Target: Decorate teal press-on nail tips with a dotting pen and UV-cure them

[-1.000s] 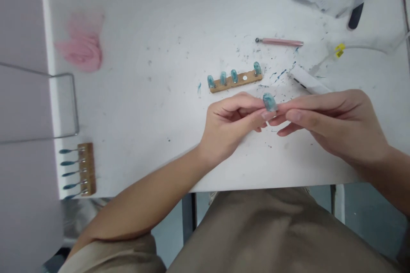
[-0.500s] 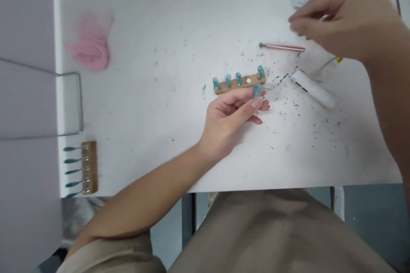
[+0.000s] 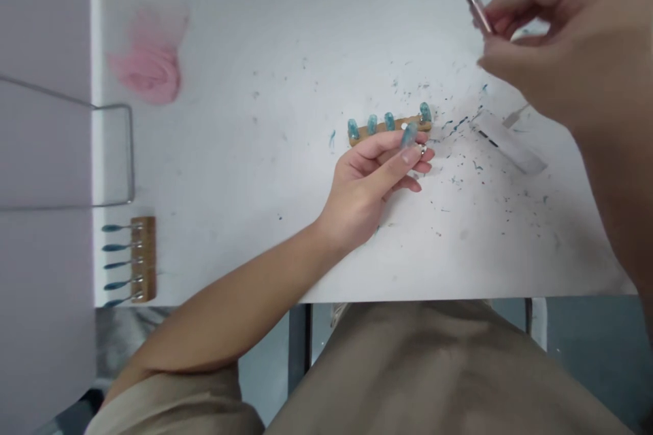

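Lightly, left hand [image 3: 364,194] pinches a small, brittle-looking teal nail tip [image 3: 409,135] by its edges; right hand [image 3: 566,47] closed around a thin dotting tool [image 3: 474,5]

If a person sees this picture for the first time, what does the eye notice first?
Probably the right hand, raised at upper right and holding a pink ball-tipped tool. Next, the left hand at table centre pinches a teal nail tip beside a wooden strip carrying four more. A pink tuft lies far left.

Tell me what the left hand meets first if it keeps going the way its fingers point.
Probably the wooden strip of blue nail tips: the left hand, pinching one blue tip, already overlaps it, though height above is unclear.
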`<state>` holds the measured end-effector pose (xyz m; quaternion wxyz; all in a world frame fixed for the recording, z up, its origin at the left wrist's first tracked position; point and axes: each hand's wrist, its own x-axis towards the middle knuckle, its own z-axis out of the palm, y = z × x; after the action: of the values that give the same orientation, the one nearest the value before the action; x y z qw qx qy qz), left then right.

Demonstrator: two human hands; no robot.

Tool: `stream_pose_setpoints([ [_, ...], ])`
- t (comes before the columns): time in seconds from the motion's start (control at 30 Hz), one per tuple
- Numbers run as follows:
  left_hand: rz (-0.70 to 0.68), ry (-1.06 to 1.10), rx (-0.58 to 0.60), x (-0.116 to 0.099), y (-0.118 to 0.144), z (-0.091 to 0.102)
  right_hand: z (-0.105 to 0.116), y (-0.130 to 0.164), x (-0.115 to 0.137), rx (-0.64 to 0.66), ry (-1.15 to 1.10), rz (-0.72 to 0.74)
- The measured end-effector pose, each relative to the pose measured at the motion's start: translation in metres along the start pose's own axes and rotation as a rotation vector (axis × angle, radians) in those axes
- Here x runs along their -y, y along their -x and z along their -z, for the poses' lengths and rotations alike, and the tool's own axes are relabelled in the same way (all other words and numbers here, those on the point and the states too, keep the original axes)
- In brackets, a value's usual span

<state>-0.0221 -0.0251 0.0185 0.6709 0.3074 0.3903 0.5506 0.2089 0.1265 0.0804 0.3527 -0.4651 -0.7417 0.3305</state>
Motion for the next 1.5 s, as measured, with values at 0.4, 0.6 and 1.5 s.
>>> stream_pose_setpoints([
  [0.4, 0.000, 0.044, 0.083, -0.003, -0.004, 0.000, -0.037, 0.137, 0.038, 0.130, -0.360, 0.038],
  [0.6, -0.006, 0.076, 0.133, -0.004, -0.003, 0.002, -0.049, 0.145, 0.027, 0.057, -0.182, 0.233],
  [1.5, -0.040, 0.033, 0.247, -0.006, -0.002, 0.001, -0.042, 0.138, 0.036, 0.145, -0.115, 0.263],
])
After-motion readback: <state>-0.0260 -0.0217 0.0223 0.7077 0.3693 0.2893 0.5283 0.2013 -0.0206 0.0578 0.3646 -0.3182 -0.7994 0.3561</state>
